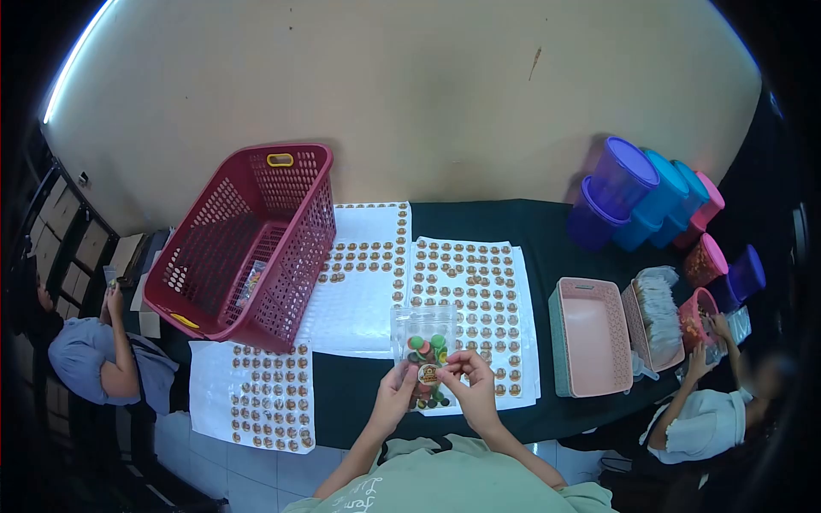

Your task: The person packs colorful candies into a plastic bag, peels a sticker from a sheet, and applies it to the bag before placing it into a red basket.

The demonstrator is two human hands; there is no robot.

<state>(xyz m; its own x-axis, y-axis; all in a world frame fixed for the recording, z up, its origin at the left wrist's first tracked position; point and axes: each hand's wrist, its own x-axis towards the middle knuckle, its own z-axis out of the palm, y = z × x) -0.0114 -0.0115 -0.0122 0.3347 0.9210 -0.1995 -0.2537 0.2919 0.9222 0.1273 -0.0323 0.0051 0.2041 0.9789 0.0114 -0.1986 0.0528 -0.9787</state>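
Pouch: clear candy pouch [425, 355], upright above the surface [547, 235], between both hands.
Left hand [395, 392]: fingers clamped on pouch's left edge.
Right hand [473, 376]: fingers pinched together on its round sticker [428, 374].

Both forearms come up from below, bare to the elbow, and angle inward until the hands meet close together in front of the chest. The left hand [395, 392] is held upright with its palm turned toward the other, thumb and fingers curled closed in a light grip. The right hand [472, 376] sits just beside it and a touch higher, wrist bent inward, thumb and forefinger pinched together and aimed at the left hand's fingertips, so that the two hands almost touch.
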